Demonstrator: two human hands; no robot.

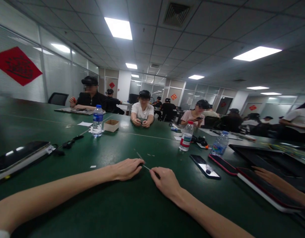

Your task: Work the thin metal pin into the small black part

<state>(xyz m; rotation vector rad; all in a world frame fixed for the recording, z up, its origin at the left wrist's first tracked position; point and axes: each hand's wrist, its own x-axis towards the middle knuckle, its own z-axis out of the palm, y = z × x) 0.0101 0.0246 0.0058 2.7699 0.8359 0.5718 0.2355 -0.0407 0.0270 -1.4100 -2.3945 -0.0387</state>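
Note:
Over the green table [112, 205], my left hand [129, 169] and my right hand [164, 181] are close together but apart. A thin pale stick [146, 167] spans the gap between them. My right hand is curled, thumb and forefinger pinched at the stick's near end. The fingers of my left hand are closed and bent down around its other end, where something small and dark shows under the fingertips; what it is I cannot make out. Just beyond my left hand is another thin, light line [138, 154], too fine to identify.
Bottles stand ahead: blue-capped [98, 122], red-capped [186, 137] and another blue-capped [220, 144]. A small open box [111, 125] is behind. Phones [204, 166] lie right, near another person's hand [269, 177]. At left lies a black-topped device [21, 155]. Several people sit around.

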